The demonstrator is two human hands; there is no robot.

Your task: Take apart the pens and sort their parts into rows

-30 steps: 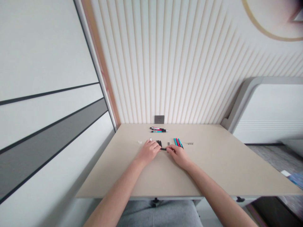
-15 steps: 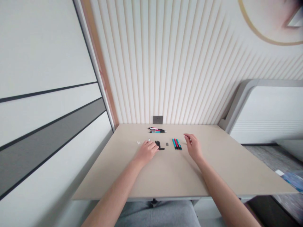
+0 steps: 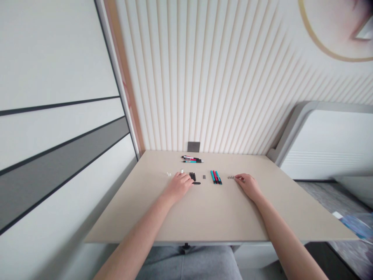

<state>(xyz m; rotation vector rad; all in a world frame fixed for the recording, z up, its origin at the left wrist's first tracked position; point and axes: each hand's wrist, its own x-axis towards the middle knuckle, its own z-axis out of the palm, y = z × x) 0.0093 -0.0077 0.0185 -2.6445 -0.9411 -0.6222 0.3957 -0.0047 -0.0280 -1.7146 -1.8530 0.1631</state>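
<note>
My left hand (image 3: 180,184) lies on the beige table (image 3: 221,210), fingers loosely curled, touching a small cluster of black pen parts (image 3: 193,177). My right hand (image 3: 247,184) rests further right with its fingertips together at a few small grey pieces (image 3: 231,177); whether it grips one I cannot make out. Between the hands lie three coloured pen barrels (image 3: 215,177), teal and red, side by side, and a tiny grey part (image 3: 204,177). Small white bits (image 3: 168,174) sit left of my left hand.
Assembled pens (image 3: 192,159) lie near the wall by a grey wall socket (image 3: 193,146). A ribbed wall stands behind the table, a panelled wall at left. A white and grey cabinet (image 3: 329,144) stands at right. Grey trousers show below the table's front edge.
My right hand left the black parts at the centre, lifted, moved right past the coloured barrels and came down at the small grey pieces. My left hand stayed put.
</note>
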